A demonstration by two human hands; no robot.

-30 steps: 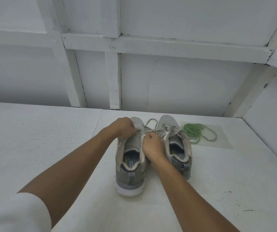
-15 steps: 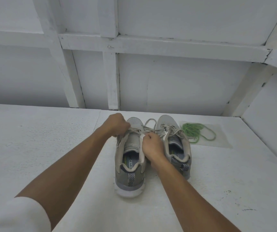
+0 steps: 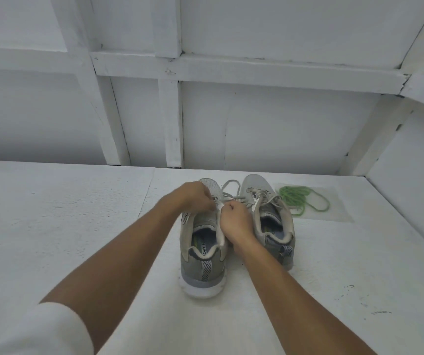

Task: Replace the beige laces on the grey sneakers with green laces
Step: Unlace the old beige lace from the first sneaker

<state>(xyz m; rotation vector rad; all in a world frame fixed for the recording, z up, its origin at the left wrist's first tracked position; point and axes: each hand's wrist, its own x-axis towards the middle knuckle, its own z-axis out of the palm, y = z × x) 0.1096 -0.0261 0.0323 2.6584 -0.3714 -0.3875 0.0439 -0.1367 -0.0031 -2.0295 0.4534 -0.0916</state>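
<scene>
Left hand (image 3: 195,198) has edged back toward right hand (image 3: 235,220); the two nearly touch above the left low grey mesh sneaker (image 3: 203,262). Both hands closed, fingers pinching its flat beige lace (image 3: 231,183) near the top eyelets. Sneaker's long axis runs straight away from the person: heel nearest, toe far. Second grey sneaker (image 3: 275,231) just beside it on the right, laced. Coiled bright green laces (image 3: 295,198) lie on clear plastic sheet (image 3: 339,213) on white worktop (image 3: 77,226), beyond that shoe; right hand nearer. Likely step: unlacing, working toeward.
</scene>
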